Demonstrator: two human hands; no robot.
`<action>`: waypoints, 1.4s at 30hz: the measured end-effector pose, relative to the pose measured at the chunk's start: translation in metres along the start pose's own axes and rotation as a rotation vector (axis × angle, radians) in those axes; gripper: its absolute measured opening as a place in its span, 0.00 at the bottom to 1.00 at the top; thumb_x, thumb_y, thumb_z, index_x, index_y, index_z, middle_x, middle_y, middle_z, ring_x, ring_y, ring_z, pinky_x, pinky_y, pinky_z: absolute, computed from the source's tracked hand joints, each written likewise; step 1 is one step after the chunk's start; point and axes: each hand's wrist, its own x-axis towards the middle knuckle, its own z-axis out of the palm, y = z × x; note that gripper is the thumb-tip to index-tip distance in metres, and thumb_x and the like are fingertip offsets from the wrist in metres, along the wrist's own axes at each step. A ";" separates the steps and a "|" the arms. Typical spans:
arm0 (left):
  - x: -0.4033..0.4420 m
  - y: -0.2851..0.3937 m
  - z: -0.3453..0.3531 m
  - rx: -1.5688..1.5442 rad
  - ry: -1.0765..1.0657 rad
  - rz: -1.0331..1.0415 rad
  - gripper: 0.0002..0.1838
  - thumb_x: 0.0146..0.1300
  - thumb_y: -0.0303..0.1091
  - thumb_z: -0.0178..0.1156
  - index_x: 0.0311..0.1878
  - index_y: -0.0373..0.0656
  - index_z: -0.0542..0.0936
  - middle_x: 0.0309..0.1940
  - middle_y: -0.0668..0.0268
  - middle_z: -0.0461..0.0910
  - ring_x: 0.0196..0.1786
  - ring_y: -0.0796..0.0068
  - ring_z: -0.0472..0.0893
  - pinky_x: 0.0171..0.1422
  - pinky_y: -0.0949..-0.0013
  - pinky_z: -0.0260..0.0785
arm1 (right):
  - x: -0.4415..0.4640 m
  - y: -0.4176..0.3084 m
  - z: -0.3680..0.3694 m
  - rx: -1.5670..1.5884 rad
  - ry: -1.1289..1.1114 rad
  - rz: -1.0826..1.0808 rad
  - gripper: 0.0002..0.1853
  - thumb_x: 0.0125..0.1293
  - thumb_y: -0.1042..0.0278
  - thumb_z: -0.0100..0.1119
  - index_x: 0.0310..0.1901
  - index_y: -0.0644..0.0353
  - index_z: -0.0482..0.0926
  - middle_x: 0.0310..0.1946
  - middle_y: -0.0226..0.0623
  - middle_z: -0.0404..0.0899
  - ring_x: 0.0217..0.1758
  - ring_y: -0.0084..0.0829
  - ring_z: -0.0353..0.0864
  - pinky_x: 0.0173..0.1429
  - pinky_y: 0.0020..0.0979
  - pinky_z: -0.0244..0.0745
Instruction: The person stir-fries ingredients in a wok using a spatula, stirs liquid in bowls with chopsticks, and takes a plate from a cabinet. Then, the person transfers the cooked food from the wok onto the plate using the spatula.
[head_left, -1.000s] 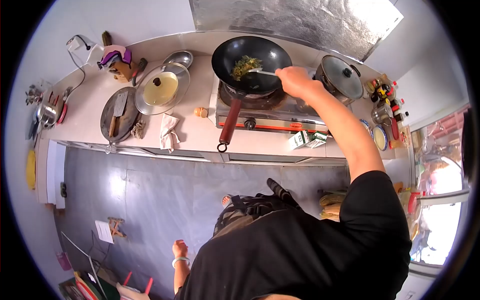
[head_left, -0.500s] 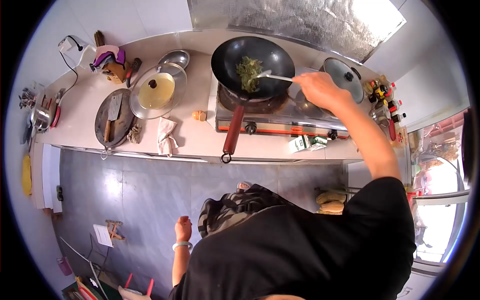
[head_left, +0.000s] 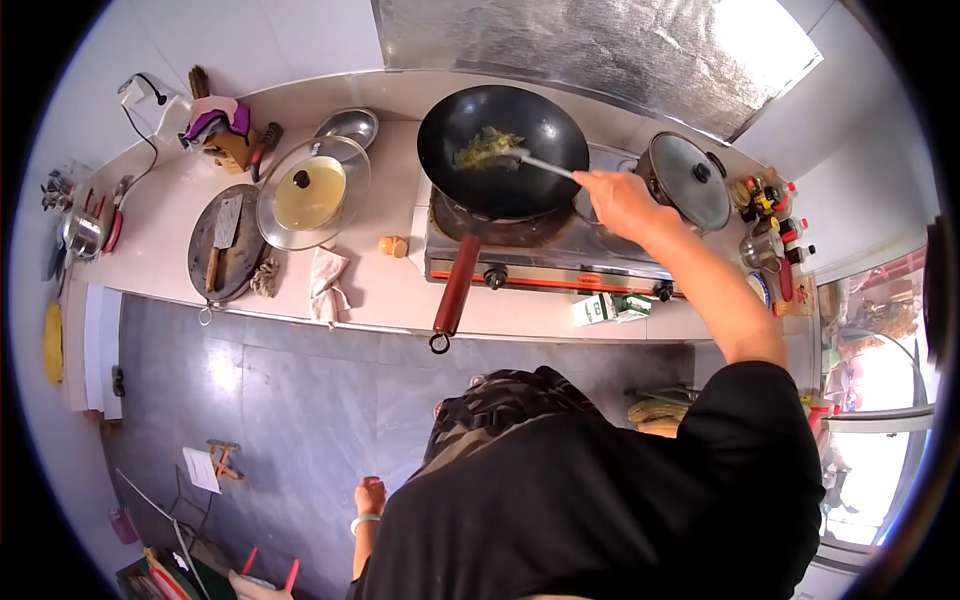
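My right hand (head_left: 622, 203) is closed around the handle of a long pale spatula (head_left: 550, 166). The tool's head reaches into the black wok (head_left: 455, 125) and touches a clump of chopped greens (head_left: 484, 149), which partly hides it. The wok rests on the left side of a gas stove (head_left: 600, 232), its dark red handle (head_left: 458, 288) pointing toward me past the counter edge. My left hand (head_left: 370, 494) hangs low beside my body, away from the counter, fingers curled with nothing visible in them.
Right of the wok stands a lidded pot (head_left: 684, 185), with several bottles (head_left: 785, 215) beyond. To the left are a glass lid (head_left: 355, 205) over a yellowish bowl, a cleaver (head_left: 226, 222) on a round board (head_left: 203, 245), a cloth (head_left: 328, 285) and eggshells (head_left: 393, 246). Small cartons (head_left: 595, 309) lie in front.
The spatula and my right hand have moved left, and the greens have been pushed leftward in the wok. My left hand appears lower. The whole view has shifted slightly.
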 end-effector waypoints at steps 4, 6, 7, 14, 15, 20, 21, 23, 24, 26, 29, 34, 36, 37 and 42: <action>-0.022 0.056 -0.025 -0.154 0.097 0.016 0.11 0.57 0.32 0.56 0.41 0.39 0.82 0.28 0.56 0.85 0.35 0.63 0.85 0.44 0.65 0.75 | 0.014 0.027 -0.009 0.167 0.092 0.133 0.13 0.63 0.72 0.51 0.47 0.61 0.81 0.33 0.50 0.82 0.39 0.49 0.82 0.44 0.45 0.77; -0.024 0.068 -0.023 -0.145 0.137 0.034 0.11 0.58 0.32 0.56 0.41 0.38 0.82 0.27 0.56 0.84 0.34 0.63 0.85 0.44 0.65 0.75 | 0.016 0.042 -0.021 0.284 0.006 0.260 0.13 0.64 0.71 0.51 0.47 0.61 0.81 0.29 0.48 0.82 0.35 0.43 0.83 0.40 0.41 0.76; -0.027 0.071 -0.020 -0.139 0.155 0.042 0.11 0.58 0.31 0.56 0.41 0.38 0.82 0.27 0.56 0.84 0.34 0.64 0.85 0.44 0.65 0.75 | 0.019 0.054 -0.024 0.358 -0.047 0.329 0.13 0.65 0.71 0.51 0.47 0.62 0.80 0.28 0.46 0.82 0.32 0.38 0.84 0.38 0.39 0.76; -0.036 0.015 0.027 -0.322 0.064 -0.065 0.13 0.56 0.33 0.58 0.41 0.36 0.81 0.27 0.55 0.84 0.34 0.66 0.85 0.43 0.66 0.76 | 0.060 0.095 -0.002 0.710 -0.423 0.781 0.11 0.64 0.71 0.54 0.46 0.62 0.80 0.20 0.30 0.74 0.14 0.16 0.64 0.14 0.22 0.53; -0.039 0.003 0.033 -0.256 0.036 -0.068 0.13 0.56 0.34 0.58 0.41 0.37 0.81 0.28 0.55 0.85 0.34 0.65 0.85 0.43 0.66 0.76 | 0.064 0.092 0.012 0.795 -0.406 0.754 0.11 0.64 0.70 0.53 0.46 0.62 0.80 0.20 0.30 0.75 0.15 0.16 0.65 0.15 0.22 0.54; -0.032 -0.070 0.064 0.034 0.092 0.010 0.13 0.55 0.35 0.59 0.40 0.38 0.82 0.29 0.55 0.85 0.33 0.64 0.86 0.43 0.66 0.76 | 0.072 0.068 0.061 1.040 -0.205 0.695 0.12 0.63 0.68 0.54 0.45 0.61 0.82 0.21 0.30 0.75 0.18 0.17 0.66 0.19 0.22 0.55; -0.034 -0.063 0.057 -0.034 0.083 -0.058 0.13 0.55 0.35 0.59 0.40 0.38 0.82 0.28 0.56 0.85 0.33 0.64 0.86 0.43 0.66 0.76 | 0.069 0.069 0.059 1.001 -0.185 0.649 0.12 0.63 0.68 0.55 0.45 0.62 0.82 0.21 0.31 0.75 0.19 0.18 0.68 0.20 0.23 0.57; -0.047 0.009 0.012 -0.167 0.063 -0.188 0.12 0.56 0.35 0.59 0.40 0.39 0.82 0.28 0.56 0.85 0.34 0.64 0.86 0.43 0.66 0.76 | 0.060 0.070 0.048 0.923 -0.140 0.564 0.12 0.62 0.68 0.55 0.44 0.62 0.82 0.20 0.32 0.76 0.21 0.20 0.71 0.23 0.25 0.61; -0.042 0.012 0.010 -0.166 0.066 -0.165 0.12 0.56 0.34 0.59 0.40 0.39 0.82 0.28 0.56 0.85 0.33 0.64 0.86 0.43 0.66 0.76 | 0.054 0.065 0.037 0.793 -0.092 0.495 0.12 0.62 0.68 0.55 0.45 0.62 0.82 0.22 0.35 0.77 0.22 0.24 0.74 0.25 0.28 0.64; -0.033 0.016 0.007 -0.167 0.070 -0.121 0.11 0.57 0.34 0.58 0.40 0.39 0.82 0.27 0.56 0.85 0.33 0.64 0.86 0.43 0.65 0.76 | 0.038 0.050 0.012 0.533 -0.001 0.356 0.13 0.62 0.69 0.54 0.45 0.62 0.81 0.24 0.39 0.79 0.26 0.32 0.80 0.30 0.34 0.72; -0.036 0.073 -0.016 -0.127 0.057 -0.027 0.11 0.58 0.33 0.57 0.40 0.39 0.82 0.27 0.57 0.84 0.33 0.63 0.85 0.42 0.65 0.76 | 0.013 0.038 0.007 0.065 0.214 -0.082 0.13 0.62 0.70 0.53 0.47 0.60 0.81 0.30 0.44 0.82 0.34 0.43 0.83 0.40 0.42 0.76; -0.016 0.084 -0.014 -0.122 0.039 0.079 0.12 0.57 0.33 0.57 0.41 0.38 0.82 0.27 0.55 0.84 0.34 0.61 0.84 0.43 0.64 0.75 | 0.006 0.042 -0.002 0.199 0.185 0.086 0.13 0.62 0.70 0.54 0.47 0.61 0.81 0.28 0.44 0.81 0.32 0.40 0.82 0.39 0.36 0.77; -0.007 0.086 -0.011 -0.140 0.038 0.017 0.12 0.57 0.33 0.57 0.41 0.38 0.82 0.27 0.55 0.84 0.34 0.61 0.84 0.43 0.64 0.75 | 0.007 0.050 -0.017 0.380 -0.004 0.341 0.13 0.63 0.69 0.54 0.46 0.64 0.81 0.26 0.42 0.81 0.29 0.32 0.82 0.39 0.32 0.76; -0.006 0.087 -0.010 -0.149 0.033 -0.017 0.12 0.57 0.33 0.57 0.41 0.38 0.82 0.27 0.55 0.84 0.34 0.61 0.84 0.43 0.64 0.75 | 0.007 0.067 -0.011 0.593 -0.018 0.399 0.14 0.63 0.69 0.54 0.46 0.65 0.82 0.24 0.36 0.80 0.28 0.23 0.78 0.37 0.28 0.74; -0.020 0.085 -0.010 -0.102 0.039 -0.015 0.12 0.57 0.33 0.57 0.42 0.39 0.82 0.27 0.56 0.84 0.34 0.62 0.85 0.43 0.64 0.75 | 0.015 0.095 -0.020 0.688 -0.131 0.565 0.13 0.62 0.73 0.53 0.45 0.67 0.81 0.22 0.33 0.77 0.24 0.22 0.74 0.29 0.25 0.67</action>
